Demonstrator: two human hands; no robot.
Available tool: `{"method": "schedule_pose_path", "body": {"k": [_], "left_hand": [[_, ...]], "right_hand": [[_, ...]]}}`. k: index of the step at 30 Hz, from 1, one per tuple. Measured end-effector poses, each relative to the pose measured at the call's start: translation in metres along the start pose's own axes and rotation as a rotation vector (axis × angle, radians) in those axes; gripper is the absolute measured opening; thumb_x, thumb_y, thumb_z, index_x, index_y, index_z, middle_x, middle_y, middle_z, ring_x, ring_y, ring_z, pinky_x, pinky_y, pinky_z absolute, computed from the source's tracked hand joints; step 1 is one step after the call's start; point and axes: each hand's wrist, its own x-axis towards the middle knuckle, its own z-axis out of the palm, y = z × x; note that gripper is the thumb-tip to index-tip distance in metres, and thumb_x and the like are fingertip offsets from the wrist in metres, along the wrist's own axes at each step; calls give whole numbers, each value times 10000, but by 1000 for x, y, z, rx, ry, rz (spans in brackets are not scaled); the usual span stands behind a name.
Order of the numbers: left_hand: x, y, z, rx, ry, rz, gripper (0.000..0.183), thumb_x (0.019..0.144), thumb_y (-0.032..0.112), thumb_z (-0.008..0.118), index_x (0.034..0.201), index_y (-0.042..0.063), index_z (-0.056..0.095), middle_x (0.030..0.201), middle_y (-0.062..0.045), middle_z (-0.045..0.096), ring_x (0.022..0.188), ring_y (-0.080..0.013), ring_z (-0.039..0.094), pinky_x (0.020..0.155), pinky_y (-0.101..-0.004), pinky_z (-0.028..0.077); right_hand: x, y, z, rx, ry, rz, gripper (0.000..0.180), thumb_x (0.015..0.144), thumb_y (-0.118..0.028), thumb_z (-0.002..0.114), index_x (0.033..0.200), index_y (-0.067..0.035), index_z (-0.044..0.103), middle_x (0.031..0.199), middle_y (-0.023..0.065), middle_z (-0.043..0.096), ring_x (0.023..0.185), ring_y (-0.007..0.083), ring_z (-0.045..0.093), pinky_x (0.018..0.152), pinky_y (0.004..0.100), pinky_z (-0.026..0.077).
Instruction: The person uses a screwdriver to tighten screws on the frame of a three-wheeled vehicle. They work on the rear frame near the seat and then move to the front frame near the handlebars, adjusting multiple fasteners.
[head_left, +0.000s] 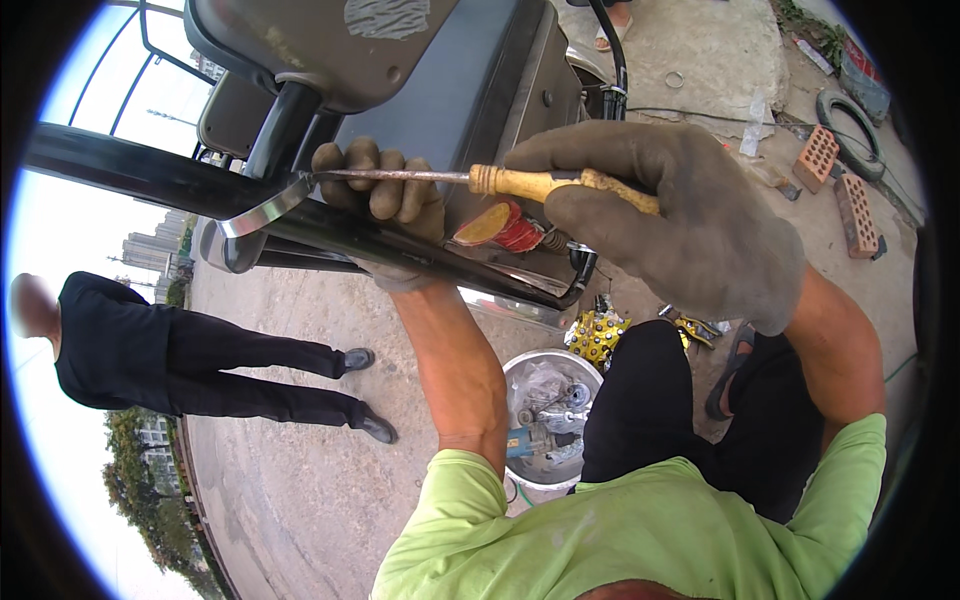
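Both my hands wear brown-coated work gloves. In my right hand is a screwdriver with a worn yellow handle and a rusty shaft. The shaft points left, and its tip meets the end of a shiny metal band clamp. That clamp wraps a black metal tube beside the post under a brown seat part. My left hand reaches under the tube, its fingers curled up around the far side, close to the shaft and the clamp. The tube hides part of its palm.
Below stands a white bucket holding a blue power tool and hardware. Near my knee lie a yellow blister pack and pliers. A red reflector lamp is beyond the tube. A person stands left; bricks and a tyre lie right.
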Motion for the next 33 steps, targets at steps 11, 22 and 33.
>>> {"method": "schedule_pose_path", "body": {"k": [11, 22, 33], "left_hand": [[-1, 2, 2, -3, 41, -4, 331, 1154, 238, 542, 1372, 17, 656, 968, -67, 584, 651, -81, 494, 548, -244, 419], [-2, 7, -8, 36, 38, 2, 372, 1158, 260, 515, 1405, 23, 661, 975, -80, 604, 662, -102, 508, 580, -284, 426], [-2, 1, -8, 51, -5, 52, 361, 1165, 256, 496, 1402, 34, 653, 987, -88, 634, 654, -132, 565, 554, -313, 456]], "right_hand": [[23, 7, -26, 147, -196, 140, 445, 1047, -292, 649, 1365, 10, 728, 824, 30, 702, 724, 64, 609, 626, 270, 478], [28, 31, -19, 148, -176, 57, 465, 1005, -311, 689, 1354, -8, 743, 850, 2, 681, 727, 60, 570, 656, 270, 457], [10, 5, -8, -11, -84, -35, 456, 1024, -268, 624, 1345, 40, 723, 876, 57, 729, 772, 102, 668, 693, 268, 528]]}}
